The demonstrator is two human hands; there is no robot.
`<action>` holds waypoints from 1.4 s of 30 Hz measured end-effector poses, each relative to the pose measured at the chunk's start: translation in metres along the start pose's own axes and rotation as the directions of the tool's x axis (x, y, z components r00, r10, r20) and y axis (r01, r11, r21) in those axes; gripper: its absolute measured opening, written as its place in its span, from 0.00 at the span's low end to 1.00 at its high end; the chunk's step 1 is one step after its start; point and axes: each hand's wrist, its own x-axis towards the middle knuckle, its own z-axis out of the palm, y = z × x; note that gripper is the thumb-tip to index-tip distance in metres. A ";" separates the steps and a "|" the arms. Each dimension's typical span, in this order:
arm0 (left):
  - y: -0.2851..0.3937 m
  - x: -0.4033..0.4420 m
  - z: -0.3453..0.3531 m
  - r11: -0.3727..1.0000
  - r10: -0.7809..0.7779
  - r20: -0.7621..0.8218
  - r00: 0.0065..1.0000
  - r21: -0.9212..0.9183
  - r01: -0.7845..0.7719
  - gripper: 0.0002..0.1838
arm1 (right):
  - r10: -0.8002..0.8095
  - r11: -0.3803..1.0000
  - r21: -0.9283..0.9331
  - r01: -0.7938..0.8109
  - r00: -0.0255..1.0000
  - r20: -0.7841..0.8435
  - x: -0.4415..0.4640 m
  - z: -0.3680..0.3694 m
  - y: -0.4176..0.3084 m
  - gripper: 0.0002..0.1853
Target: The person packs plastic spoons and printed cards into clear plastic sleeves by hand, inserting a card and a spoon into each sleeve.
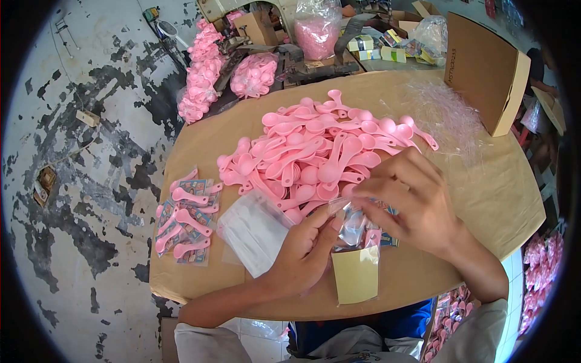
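Note:
My left hand (307, 249) pinches the upper left edge of a clear plastic bag (353, 233) between thumb and fingers. A pale yellow card (356, 277) shows at the bag's lower end, and the handle of a pink measuring spoon (372, 237) shows at its right side. At the bag's top edge, my right hand (417, 202) has its fingertips drawn together on the plastic; they are slightly blurred. Beside my left hand lies a stack of empty clear bags (254, 231). Just beyond both hands rises a large heap of loose pink measuring spoons (311, 148).
Filled bags with pink spoons and printed cards (187, 221) lie at the table's left edge. Clear plastic strips (445, 115) and an upright cardboard box (484, 72) occupy the right back. Behind the brown-covered table (502, 199) sit bundled spoons (254, 74) and a pink-filled sack (318, 36).

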 end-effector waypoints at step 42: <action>0.005 0.018 -0.020 0.952 -0.017 -0.060 0.998 -0.307 -0.002 0.19 | 0.385 0.397 0.625 -0.672 0.740 0.551 -0.017 0.015 0.013 0.11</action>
